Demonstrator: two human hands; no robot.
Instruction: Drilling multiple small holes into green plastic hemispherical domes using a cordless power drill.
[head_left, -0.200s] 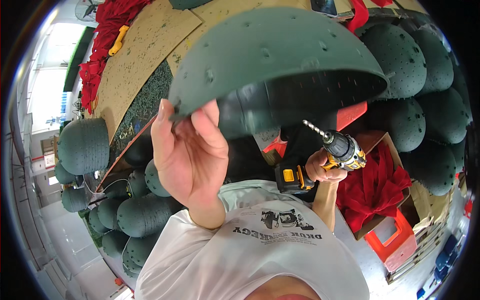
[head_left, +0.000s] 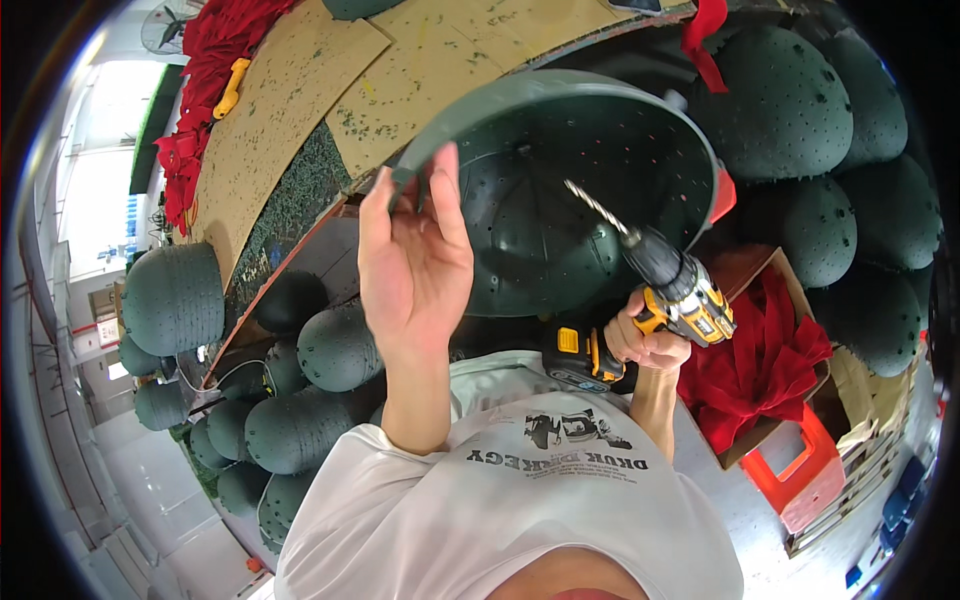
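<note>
A dark green plastic bowl (head_left: pixel 530 225), dotted with small holes, is tilted so that its hollow inside faces me. My left hand (head_left: pixel 420 245) pinches its rim at the left, thumb on one side and fingers on the other. In my right hand (head_left: pixel 645 340) is a yellow and black cordless drill (head_left: pixel 680 285), gripped by its handle. Its long twist bit points up and left, across the view of the bowl's inside; whether it touches the bowl I cannot tell.
Stacked green bowls (head_left: pixel 785 105) crowd the right, and more stacks (head_left: pixel 175 300) stand at the left. A cardboard box of red fabric strips (head_left: pixel 755 360) sits on an orange-red stool (head_left: pixel 800 475). Green shavings lie on the cardboard-covered table (head_left: pixel 430 80).
The bowl has come down and swung over, from showing its outer side to showing its inside. My left hand has shifted right with the rim. The drill has barely moved.
</note>
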